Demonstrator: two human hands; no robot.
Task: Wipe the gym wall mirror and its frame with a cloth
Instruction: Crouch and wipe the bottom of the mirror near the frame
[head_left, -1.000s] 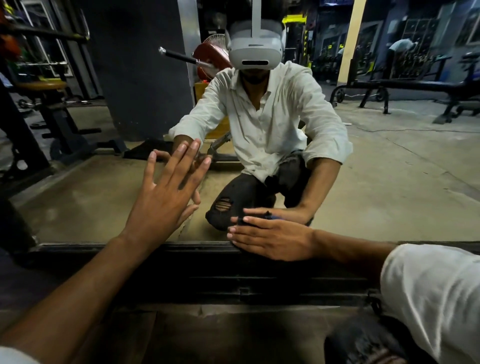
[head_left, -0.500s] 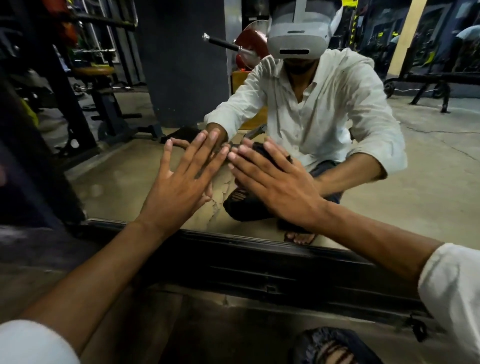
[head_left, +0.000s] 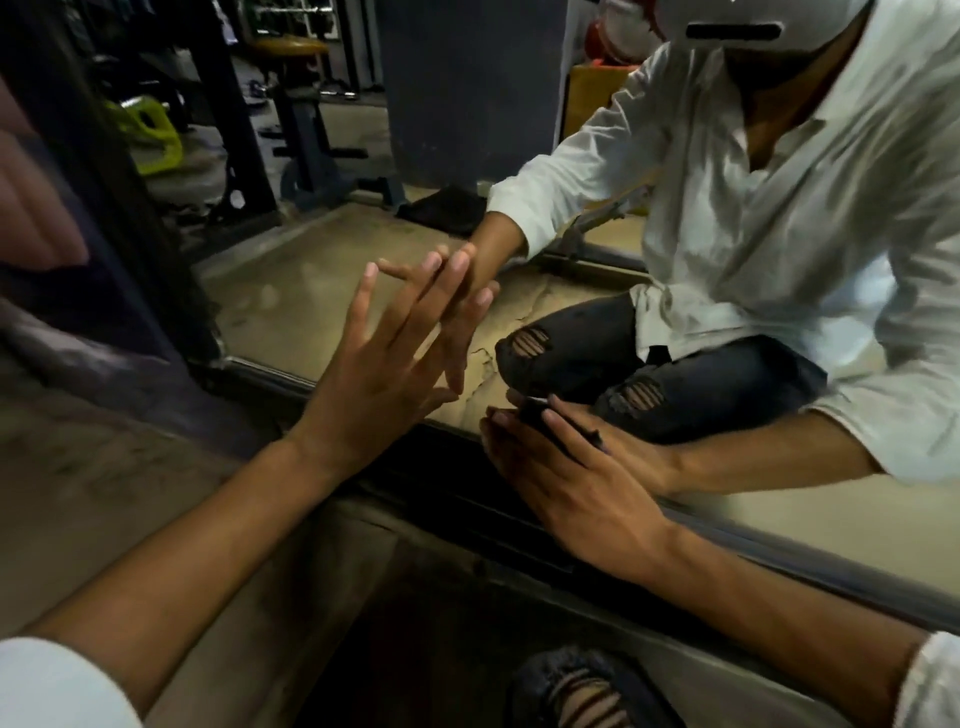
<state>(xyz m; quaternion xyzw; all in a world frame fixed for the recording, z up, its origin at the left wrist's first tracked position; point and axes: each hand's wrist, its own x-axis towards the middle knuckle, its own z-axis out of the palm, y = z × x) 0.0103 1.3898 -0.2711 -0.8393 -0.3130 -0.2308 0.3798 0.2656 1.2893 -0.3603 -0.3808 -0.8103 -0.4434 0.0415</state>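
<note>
Mirror (head_left: 311, 291) reflects a gym machine (head_left: 301, 135) above the dark frame (head_left: 441, 478). The left hand (head_left: 384, 374) lies splayed on the glass, and the right hand (head_left: 582, 493) presses a dark cloth (head_left: 535, 413) with straight fingers just above the frame.

The one camera sits on the person's head and looks forward and down, tilted, from close to the mirror (head_left: 311, 291), low by its bottom frame (head_left: 779, 564) and the floor (head_left: 104, 493). The left hand (head_left: 379, 384) and right hand (head_left: 587, 493) reach in from the lower edge. The headset (head_left: 727, 26) shows reflected at top right.
</note>
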